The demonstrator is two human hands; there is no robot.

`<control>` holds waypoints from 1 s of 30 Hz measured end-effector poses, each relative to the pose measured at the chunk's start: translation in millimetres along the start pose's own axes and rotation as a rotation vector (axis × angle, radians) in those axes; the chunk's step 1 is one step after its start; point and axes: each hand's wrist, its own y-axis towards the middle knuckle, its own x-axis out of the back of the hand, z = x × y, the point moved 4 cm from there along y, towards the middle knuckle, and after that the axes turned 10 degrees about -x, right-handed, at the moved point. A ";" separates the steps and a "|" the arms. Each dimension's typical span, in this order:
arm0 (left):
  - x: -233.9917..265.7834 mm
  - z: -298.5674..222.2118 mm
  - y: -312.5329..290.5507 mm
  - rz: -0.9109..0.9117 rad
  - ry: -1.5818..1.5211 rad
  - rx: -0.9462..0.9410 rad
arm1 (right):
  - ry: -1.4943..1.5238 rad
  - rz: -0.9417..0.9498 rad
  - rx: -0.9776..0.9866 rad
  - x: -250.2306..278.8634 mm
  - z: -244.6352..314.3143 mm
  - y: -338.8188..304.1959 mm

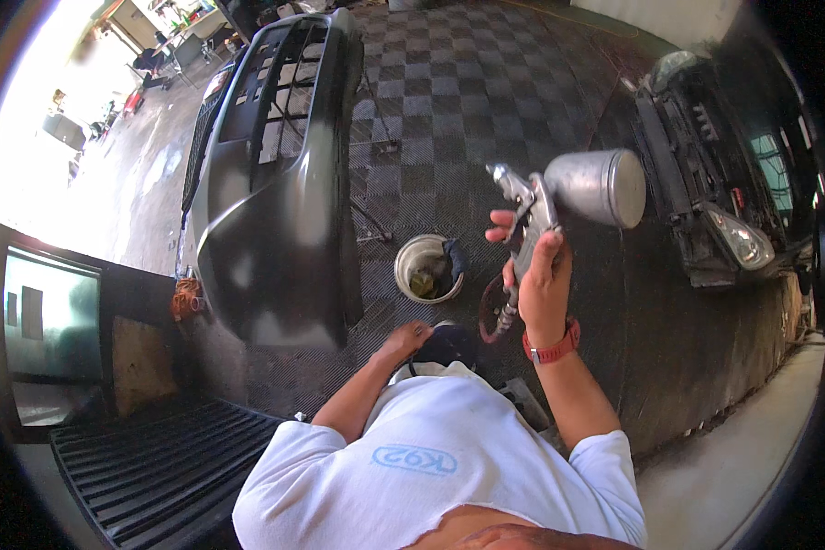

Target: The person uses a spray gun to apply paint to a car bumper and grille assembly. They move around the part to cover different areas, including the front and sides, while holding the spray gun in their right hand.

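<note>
In my raised right hand (544,275) is a metal spray gun (533,211), its handle wrapped by my fingers. A silver paint cup (598,187) is attached to the gun and tilts toward the right. From the bottom of the handle hangs a hose (498,323). My left hand (407,339) is low, close to my waist, with its fingers curled; whether anything is in them is hidden. To the left, a large car bumper (275,238) with dark, patchy grey coating stands on end, apart from both hands.
A bucket (411,280) with cloths stands on the tiled mat floor (449,82) in front of me. A dark car front with a headlight (741,236) is on the right. A black ribbed panel (165,467) lies lower left. Thin stand legs (374,220) show beside the bumper.
</note>
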 end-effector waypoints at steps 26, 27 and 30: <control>72.8 -49.2 357.2 -0.466 0.129 0.385 | -0.045 0.564 -0.238 22.3 36.0 483.6; 68.3 -22.7 358.9 -0.516 0.186 0.379 | -0.018 0.593 -0.249 24.3 34.1 503.3; 84.3 -78.6 405.1 -0.551 0.054 0.569 | -0.070 0.660 -0.234 32.1 21.6 562.4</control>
